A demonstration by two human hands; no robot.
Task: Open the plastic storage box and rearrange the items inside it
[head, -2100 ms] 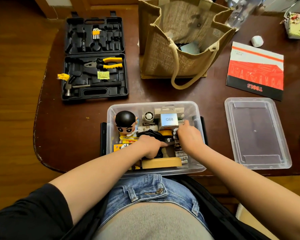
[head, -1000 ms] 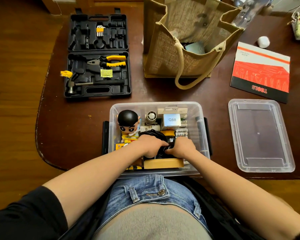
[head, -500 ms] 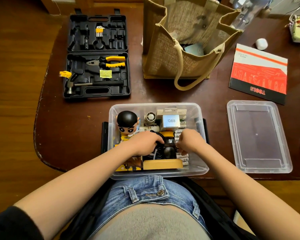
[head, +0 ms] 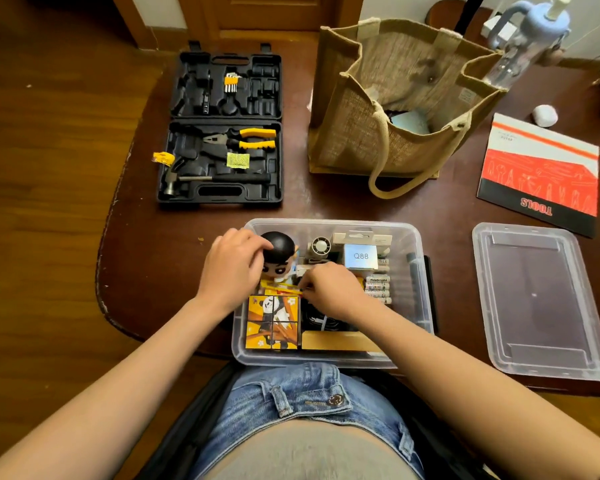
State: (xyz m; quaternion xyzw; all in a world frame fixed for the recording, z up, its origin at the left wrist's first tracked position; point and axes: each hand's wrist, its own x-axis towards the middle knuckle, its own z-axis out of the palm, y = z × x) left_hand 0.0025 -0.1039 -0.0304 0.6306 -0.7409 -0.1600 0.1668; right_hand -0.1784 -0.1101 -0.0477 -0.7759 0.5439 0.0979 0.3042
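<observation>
The left hand (head: 231, 270) curls around the side of a black-haired figurine (head: 280, 252), fingers touching its head at the far left corner of the clear plastic storage box (head: 414, 306). The right hand (head: 329, 289) is pinched narrow, thumb and fingertips closed on a thin yellow strip (head: 284, 287) lying just below the figurine. Nearer the person, a picture cube with a panda (head: 273, 322) sits in the box's front left, with a wooden block (head: 336, 341) beside it along the front wall and black cable (head: 317, 318) between block and hand. Right of the hand lies a row of batteries (head: 378, 289); beyond them a small box marked Q88 (head: 361, 256) and a little round fan (head: 319, 245). The storage box stands open at the near edge of the dark tabletop (head: 174, 258), its lid (head: 537, 299) lying flat to the right. Farther back are an open black tool case (head: 222, 129), a jute bag (head: 395, 102) and a red booklet (head: 541, 174).
</observation>
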